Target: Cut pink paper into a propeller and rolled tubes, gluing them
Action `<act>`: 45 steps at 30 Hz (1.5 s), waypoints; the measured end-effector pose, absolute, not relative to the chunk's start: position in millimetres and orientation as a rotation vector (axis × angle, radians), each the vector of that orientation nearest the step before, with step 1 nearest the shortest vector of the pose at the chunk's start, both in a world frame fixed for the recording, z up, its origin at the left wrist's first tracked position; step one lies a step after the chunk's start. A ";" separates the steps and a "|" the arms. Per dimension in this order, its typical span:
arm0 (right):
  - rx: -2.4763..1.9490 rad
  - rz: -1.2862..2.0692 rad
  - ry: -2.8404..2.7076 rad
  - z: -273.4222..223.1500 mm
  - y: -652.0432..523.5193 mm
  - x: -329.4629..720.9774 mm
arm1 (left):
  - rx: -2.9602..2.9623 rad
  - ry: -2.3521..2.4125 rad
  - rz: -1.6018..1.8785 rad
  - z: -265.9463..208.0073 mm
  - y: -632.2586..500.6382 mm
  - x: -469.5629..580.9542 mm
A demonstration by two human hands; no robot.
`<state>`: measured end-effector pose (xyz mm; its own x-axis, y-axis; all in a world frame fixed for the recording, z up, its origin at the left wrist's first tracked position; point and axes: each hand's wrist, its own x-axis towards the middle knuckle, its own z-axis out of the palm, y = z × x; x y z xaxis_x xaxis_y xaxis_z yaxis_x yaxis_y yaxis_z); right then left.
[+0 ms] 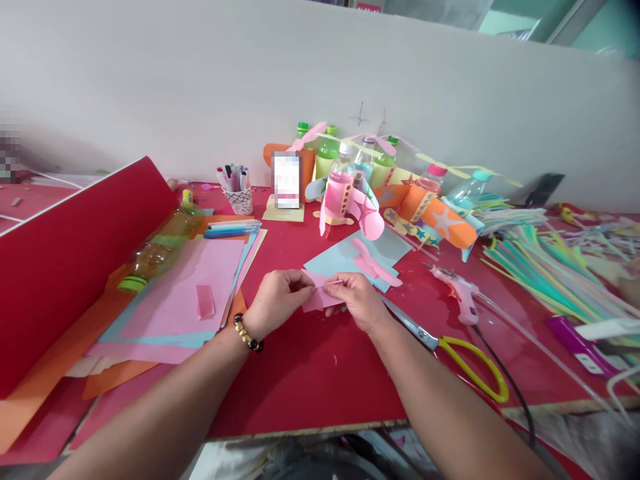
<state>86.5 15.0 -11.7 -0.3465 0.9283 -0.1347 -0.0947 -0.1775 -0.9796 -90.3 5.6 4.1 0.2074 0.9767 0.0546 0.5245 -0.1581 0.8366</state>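
Both my hands meet over the red table, pinching a small piece of pink paper (315,301). My left hand (284,297), with a beaded bracelet at the wrist, grips its top edge between thumb and forefinger. Close beside it, my right hand (354,295) pinches the same edge, where a narrow strip appears folded or raised. Just beyond lie a light blue sheet (325,255) and pink propeller-shaped cutouts (375,263). Scissors with yellow handles (435,343) rest by my right forearm.
On the left are stacked coloured sheets (185,267), a plastic bottle (165,243) and pens (233,229). Bottle crafts with paper wings (345,193) stand at the back, near a pen cup (239,199). A pink glue gun (461,293) with its cord and many plastic straws (540,273) lie right.
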 end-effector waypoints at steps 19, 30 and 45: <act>-1.035 1.748 -1.274 -23.3 15.0 84.9 | 2.314 1.372 1.010 0.3 -1.3 -85.9; -1.078 1.659 -1.307 -16.5 14.1 83.8 | 2.161 1.404 0.910 3.4 -0.5 -85.0; -1.120 1.662 -1.351 -17.7 13.3 82.8 | 2.119 1.455 0.919 0.0 -1.3 -84.4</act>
